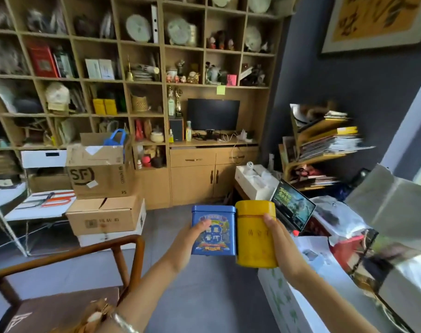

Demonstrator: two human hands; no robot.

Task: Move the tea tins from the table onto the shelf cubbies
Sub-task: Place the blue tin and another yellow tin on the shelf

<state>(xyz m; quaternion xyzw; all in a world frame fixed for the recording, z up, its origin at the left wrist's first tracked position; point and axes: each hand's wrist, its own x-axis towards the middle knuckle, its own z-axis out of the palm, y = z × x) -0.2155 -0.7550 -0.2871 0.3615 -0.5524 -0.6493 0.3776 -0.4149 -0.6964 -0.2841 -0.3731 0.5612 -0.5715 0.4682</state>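
Setting: lived-in home study or tea-hobby room, cluttered. Evidence: wooden cubby shelf unit [142, 82] covers the far wall, its compartments packed with round wrapped tea cakes [137, 28], books, small figurines [192, 76], teaware and tins. A computer monitor [213, 114] with a speaker [176, 129] stands in a desk niche above drawers and cupboard doors. Stacked cardboard shipping boxes [101, 169] sit on the grey floor. Tiered magazine rack [324, 143] stands against the dark wall, framed artwork [375, 20] above. Wooden armchair [67, 280] at near left.
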